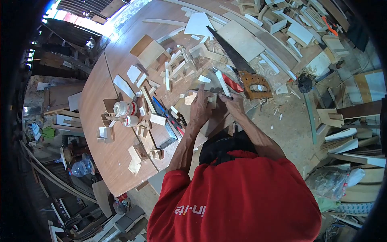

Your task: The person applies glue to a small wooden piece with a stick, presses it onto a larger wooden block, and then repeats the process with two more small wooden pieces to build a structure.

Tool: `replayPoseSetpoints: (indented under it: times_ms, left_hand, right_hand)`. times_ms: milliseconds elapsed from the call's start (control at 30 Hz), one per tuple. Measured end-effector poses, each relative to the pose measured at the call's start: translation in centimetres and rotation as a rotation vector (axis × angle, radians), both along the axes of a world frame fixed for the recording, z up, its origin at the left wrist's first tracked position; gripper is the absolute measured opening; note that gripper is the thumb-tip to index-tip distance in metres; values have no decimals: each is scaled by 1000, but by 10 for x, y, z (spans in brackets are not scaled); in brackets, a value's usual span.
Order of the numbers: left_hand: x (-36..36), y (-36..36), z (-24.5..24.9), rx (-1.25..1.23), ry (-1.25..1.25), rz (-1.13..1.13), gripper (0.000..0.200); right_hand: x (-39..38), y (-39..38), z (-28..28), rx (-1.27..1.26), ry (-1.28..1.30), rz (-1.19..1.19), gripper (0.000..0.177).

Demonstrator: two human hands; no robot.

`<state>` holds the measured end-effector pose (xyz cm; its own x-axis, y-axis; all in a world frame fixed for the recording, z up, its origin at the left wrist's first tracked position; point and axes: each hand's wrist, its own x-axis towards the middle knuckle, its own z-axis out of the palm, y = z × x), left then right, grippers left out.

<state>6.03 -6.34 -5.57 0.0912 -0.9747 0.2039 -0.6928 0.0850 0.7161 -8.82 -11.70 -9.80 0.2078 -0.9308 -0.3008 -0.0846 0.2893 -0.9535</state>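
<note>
My left hand (200,109) is closed around a small pale wooden block (211,101) at the near side of the workbench. Close beside it, my right hand (233,104) grips the near end of a narrow white stick (222,82), which points away from me. What kind of tool or part the stick is, I cannot tell. Just past my right hand lie a red object (233,83) and a handsaw (253,82) with a wooden handle, its blade pointing up and left. A brown board surface (215,121) shows below my hands.
Wooden offcuts and small box-like pieces (149,52) cover the wooden table (121,161). White jars (125,108) stand on the left, near a blue pen-like tool (159,105) and a square (167,142). Boards and scraps (300,34) lie at the right, with stacked wood (342,135) beyond.
</note>
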Motion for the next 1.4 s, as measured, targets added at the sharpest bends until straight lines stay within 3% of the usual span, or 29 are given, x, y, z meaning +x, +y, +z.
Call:
replayPoseSetpoints:
  times_ms: [167, 333, 433, 467, 533, 1400]
  left_hand:
    - [-1, -1, 5, 59, 35, 29, 70]
    - [2, -2, 1, 100, -30, -4, 41]
    - [3, -3, -2, 117, -41, -8, 38]
    - [4, -3, -6, 117, -40, -8, 38]
    - [6, -4, -13, -73, -47, -60, 71]
    - [11, -6, -11, -43, -87, -109, 71]
  right_hand:
    - [1, 3, -7, -10, 38, 40, 31]
    - [2, 3, -8, 61, 12, 25, 33]
    - [1, 3, -9, 105, 4, 52, 26]
    - [1, 3, -9, 105, 5, 52, 26]
    - [1, 4, -6, 112, 0, 40, 24]
    - [0, 6, -2, 82, -48, 39, 30]
